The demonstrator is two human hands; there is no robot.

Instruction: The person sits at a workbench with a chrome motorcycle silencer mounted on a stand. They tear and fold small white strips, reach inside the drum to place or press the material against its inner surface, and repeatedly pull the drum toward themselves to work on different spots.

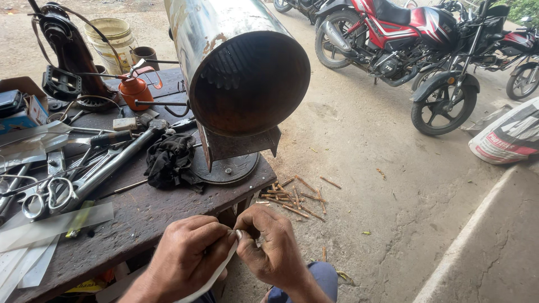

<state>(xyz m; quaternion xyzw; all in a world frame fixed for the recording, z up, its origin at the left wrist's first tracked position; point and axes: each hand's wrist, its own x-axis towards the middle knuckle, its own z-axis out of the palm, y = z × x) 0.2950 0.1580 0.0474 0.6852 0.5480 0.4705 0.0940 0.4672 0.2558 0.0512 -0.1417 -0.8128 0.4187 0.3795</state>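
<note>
1. I saw the thin white flexible strip point(216, 275) pinched just below the desk point(140, 219) edge; both grips were clamped on it.
2. Left hand point(188, 252) and right hand point(272, 247) met fingertip to fingertip; I judged a slip could drop it.
3. The big rusty metal cylinder point(241, 67) overhung the desk corner nearby.

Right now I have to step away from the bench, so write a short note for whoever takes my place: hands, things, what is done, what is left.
Left hand: pinching one end of a pale strip that trails down toward the lap.
Right hand: fingertips meet the left's, on the same strip.
Bench: metal drum on its stand, black rag, scissors, more clear strips at the near edge.
Ground: short copper-coloured sticks scattered beside the bench.
Done: cannot tell.
Left: the strip is in hand, not yet set anywhere.
</note>
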